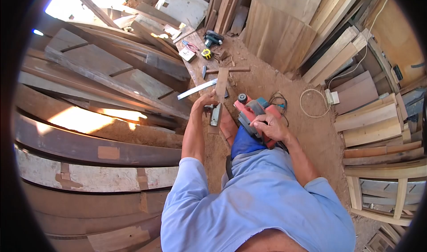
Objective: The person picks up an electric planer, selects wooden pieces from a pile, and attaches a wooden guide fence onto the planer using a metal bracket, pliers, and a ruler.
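Observation:
My left hand (206,101) is closed around the edge of a narrow wooden board (221,83) that stands in front of me. A shiny metal piece (215,115) lies against the board just below my fingers; its kind is not clear. My right hand (272,126) grips a red electric planer (255,111) with a black front knob, which rests over my blue-clad thigh. Beyond the board lie a hammer (231,69) with a wooden handle and a long pale metal strip (195,89).
A plank ahead carries a yellow tape measure (206,54), pliers (191,46), a white box (187,54) and a dark power tool (213,38). Stacked timber (102,136) fills the left. Boards (369,125) lean at right, near a looped pale cable (307,111).

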The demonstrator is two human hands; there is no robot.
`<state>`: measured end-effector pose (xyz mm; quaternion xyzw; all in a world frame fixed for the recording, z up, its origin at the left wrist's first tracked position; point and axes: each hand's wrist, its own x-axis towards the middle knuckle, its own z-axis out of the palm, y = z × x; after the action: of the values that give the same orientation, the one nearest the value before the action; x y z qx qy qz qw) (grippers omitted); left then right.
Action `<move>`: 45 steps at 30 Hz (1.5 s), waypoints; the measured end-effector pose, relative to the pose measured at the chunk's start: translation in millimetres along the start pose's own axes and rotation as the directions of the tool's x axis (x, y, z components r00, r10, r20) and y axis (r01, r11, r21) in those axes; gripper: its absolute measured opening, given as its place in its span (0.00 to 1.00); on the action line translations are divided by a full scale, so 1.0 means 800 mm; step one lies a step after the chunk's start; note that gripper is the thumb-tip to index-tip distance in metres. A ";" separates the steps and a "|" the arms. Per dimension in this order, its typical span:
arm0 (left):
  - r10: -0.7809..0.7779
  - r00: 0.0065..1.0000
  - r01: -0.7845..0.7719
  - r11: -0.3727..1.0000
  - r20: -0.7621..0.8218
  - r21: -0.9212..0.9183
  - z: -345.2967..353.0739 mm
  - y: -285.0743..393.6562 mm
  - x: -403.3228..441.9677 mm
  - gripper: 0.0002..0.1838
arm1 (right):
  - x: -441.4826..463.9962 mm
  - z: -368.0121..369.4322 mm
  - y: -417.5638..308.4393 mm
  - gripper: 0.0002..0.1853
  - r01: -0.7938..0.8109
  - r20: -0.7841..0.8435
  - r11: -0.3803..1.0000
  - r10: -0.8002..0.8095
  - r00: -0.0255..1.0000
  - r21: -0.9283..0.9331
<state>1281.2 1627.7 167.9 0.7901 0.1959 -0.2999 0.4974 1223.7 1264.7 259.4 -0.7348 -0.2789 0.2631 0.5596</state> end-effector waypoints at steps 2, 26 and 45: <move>0.017 0.998 -0.008 0.992 -0.067 0.126 0.010 -0.002 0.011 0.49 | 0.001 0.000 0.000 0.11 0.005 -0.005 1.000 -0.005 1.000 0.019; -0.073 0.753 -0.579 0.399 -0.654 -0.711 0.109 -0.115 -0.036 0.22 | 0.000 0.001 -0.003 0.11 0.034 -0.007 0.999 -0.034 0.999 0.007; 0.263 0.463 -0.556 0.830 -0.846 -0.046 0.070 -0.025 -0.057 0.18 | -0.012 0.012 -0.032 0.34 0.199 -0.122 0.973 -0.213 0.969 -0.117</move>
<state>1219.8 1585.1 166.7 0.7689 0.2475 0.2620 0.5281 1207.5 1269.7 282.5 -0.7459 -0.3288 0.1387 0.5624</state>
